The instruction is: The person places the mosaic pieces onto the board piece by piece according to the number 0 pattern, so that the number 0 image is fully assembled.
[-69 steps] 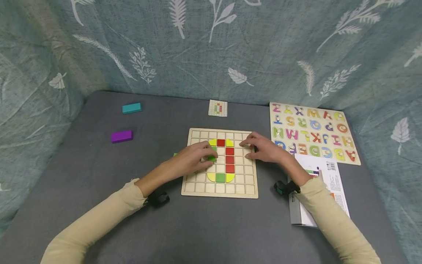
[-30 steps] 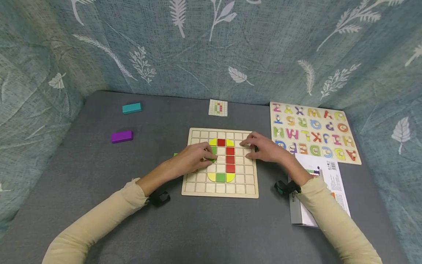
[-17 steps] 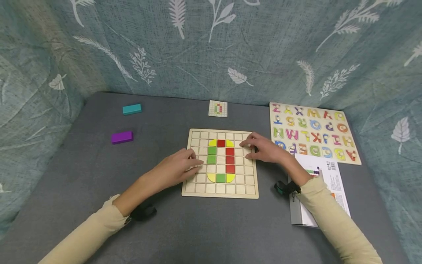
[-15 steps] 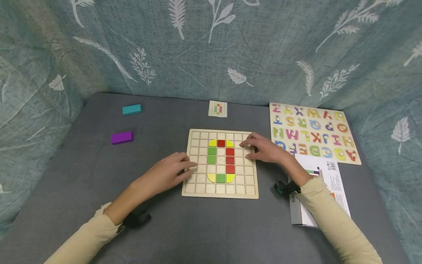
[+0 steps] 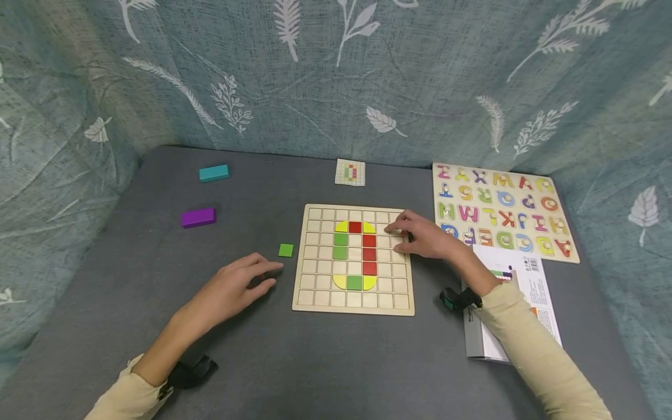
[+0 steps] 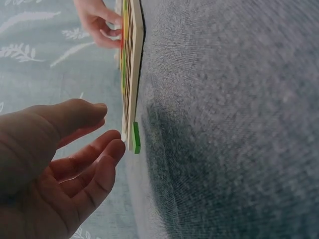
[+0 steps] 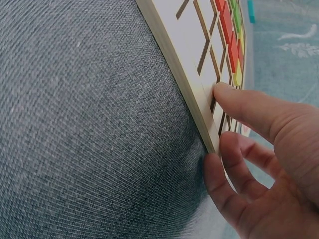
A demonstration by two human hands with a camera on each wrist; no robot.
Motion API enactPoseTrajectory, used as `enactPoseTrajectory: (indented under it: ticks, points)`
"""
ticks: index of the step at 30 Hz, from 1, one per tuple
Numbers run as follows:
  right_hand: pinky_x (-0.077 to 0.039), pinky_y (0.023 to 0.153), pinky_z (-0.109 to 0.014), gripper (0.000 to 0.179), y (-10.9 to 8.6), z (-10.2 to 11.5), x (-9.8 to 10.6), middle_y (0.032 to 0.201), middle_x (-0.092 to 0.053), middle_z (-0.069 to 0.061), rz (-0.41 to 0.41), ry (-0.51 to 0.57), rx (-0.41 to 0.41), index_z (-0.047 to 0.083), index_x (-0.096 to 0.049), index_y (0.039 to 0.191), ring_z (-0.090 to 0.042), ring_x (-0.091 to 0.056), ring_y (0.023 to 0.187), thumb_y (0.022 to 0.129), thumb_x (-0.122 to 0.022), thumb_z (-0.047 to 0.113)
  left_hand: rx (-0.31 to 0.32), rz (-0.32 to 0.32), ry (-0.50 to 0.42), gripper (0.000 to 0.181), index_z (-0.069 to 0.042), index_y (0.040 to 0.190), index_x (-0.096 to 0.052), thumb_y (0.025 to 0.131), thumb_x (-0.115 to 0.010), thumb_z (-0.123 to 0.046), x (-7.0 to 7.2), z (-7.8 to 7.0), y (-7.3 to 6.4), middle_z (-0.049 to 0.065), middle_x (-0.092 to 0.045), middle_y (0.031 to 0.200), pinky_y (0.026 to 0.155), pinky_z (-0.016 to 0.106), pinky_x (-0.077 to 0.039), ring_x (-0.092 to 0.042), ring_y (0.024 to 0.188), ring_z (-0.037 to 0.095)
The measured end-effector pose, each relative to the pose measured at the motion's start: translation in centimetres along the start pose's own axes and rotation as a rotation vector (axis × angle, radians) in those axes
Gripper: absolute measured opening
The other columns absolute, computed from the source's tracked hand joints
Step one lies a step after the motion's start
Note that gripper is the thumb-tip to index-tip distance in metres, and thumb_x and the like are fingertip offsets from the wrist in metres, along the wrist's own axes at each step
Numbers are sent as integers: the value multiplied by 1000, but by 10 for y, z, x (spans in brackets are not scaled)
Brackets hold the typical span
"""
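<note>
The square wooden grid board lies mid-table, bearing a ring of red, green and yellow tiles with rounded yellow corners. Two green tiles form part of the ring's left side. A loose green square tile lies just left of the board. My left hand hovers near this tile, fingers loosely extended and holding nothing; in the left wrist view a gap separates its fingertips from the green tile. My right hand rests at the board's right edge, its thumb touching the top surface in the right wrist view.
A small pattern card lies behind the board. Purple and teal blocks are at the left. To the right lie an alphabet puzzle board and a white box, partly under the right forearm. A patterned curtain surrounds the table.
My left hand has let go of a green tile in the ring's left side and drawn back left, toward the near side. The loose green tile is now uncovered. My right hand stays put.
</note>
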State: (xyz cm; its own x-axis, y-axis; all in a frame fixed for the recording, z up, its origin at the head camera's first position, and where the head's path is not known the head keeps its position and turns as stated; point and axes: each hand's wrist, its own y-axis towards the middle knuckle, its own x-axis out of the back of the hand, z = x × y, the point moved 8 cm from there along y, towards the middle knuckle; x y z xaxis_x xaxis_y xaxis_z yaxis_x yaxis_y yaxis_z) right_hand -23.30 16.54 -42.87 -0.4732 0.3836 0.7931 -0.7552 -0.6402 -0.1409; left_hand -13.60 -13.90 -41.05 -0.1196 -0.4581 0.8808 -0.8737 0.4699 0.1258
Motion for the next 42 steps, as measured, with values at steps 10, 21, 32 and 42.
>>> enactPoseTrajectory:
  ticks: [10, 21, 32, 42]
  points:
    - [-39, 77, -34, 40, 0, -1, 0, 115, -50, -14, 2, 4, 6, 3, -59, 129, -21, -49, 90, 90, -67, 10, 48, -22, 63, 34, -12, 120, -68, 87, -72, -14, 2, 7, 17, 8, -59, 116, 58, 30, -43, -58, 77, 17]
    - [-40, 78, -35, 40, 0, 0, -1, 115, -50, -14, 2, 16, 10, 2, -59, 129, -21, -51, 91, 90, -67, 9, 81, 52, 116, 39, -17, 127, -64, 89, -71, -21, -4, 16, 50, 9, -58, 120, 47, 26, -34, -52, 67, 14]
    - [-40, 78, -35, 40, 0, 1, 1, 116, -50, -14, 0, 21, 12, 2, -59, 129, -22, -51, 90, 90, -67, 9, 50, 89, 141, 41, -16, 126, -66, 86, -74, -21, -8, 17, 54, 9, -62, 114, 54, 30, -42, -59, 78, 19]
    - [-39, 79, -35, 41, -1, 2, 3, 116, -50, -14, 1, 27, 6, 2, -59, 130, -23, -50, 91, 90, -67, 9, 49, 102, 146, 38, -17, 124, -68, 86, -73, -17, -10, 15, 58, 8, -62, 109, 54, 27, -39, -55, 74, 15]
